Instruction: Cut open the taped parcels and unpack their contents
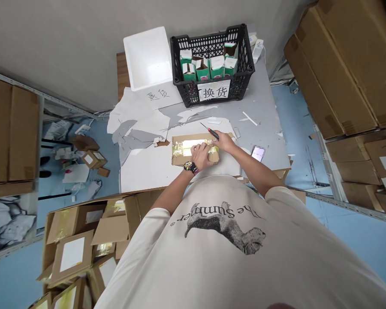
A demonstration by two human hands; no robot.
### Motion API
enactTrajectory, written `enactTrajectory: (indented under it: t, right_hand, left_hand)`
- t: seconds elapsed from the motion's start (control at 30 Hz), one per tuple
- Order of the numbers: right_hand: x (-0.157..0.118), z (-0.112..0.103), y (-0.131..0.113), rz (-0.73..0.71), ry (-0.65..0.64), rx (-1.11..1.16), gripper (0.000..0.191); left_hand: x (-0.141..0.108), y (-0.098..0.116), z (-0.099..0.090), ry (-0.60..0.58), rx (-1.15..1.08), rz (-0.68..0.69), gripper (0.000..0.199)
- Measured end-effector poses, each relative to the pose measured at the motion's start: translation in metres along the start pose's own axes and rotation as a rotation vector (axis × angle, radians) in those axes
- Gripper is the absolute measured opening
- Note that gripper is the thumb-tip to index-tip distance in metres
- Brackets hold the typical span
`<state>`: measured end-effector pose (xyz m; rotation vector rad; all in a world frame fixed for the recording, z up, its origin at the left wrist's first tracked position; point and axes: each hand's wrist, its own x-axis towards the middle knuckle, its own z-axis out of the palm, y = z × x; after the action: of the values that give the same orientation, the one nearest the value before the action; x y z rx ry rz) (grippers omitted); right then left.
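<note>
A taped cardboard box with a white label lies on the table in front of me. My left hand, with a dark watch at the wrist, is bent over the top and near side of this box and grips it. At the box's right end is my right hand, its fingers closed round the red and black handle of a screwdriver. The thin shaft points up and to the left, away from the box. The right fingertips reach the box's taped edge, partly hidden.
Behind the box stand a black crate of green and white cartons and a white foam bin. A phone lies at the right. Torn paper covers the table's left part. A large carton of boxes is at lower left.
</note>
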<state>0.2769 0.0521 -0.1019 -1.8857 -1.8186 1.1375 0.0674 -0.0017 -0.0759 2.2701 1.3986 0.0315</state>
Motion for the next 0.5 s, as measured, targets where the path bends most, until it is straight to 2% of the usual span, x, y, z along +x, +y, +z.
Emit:
enactTrajectory:
  t: [0.13,0.27,0.37,0.5]
  right_hand:
    - [-0.003,-0.006,-0.001,-0.030,0.004,0.052,0.064]
    - [-0.020,-0.028,0.010,-0.084,0.021,0.274,0.053]
    - [-0.044,-0.057,0.028,-0.051,-0.120,0.446,0.064]
    - [-0.076,-0.096,0.050,0.006,-0.327,0.460,0.058]
  left_hand:
    - [-0.003,0.002,-0.003,-0.027,0.044,0.034,0.085]
    - [-0.005,-0.002,0.000,-0.035,0.040,0.071,0.082]
    - [-0.008,-0.008,0.007,-0.017,0.010,0.103,0.079]
    - [-0.010,-0.017,0.018,0.023,-0.047,0.145,0.078]
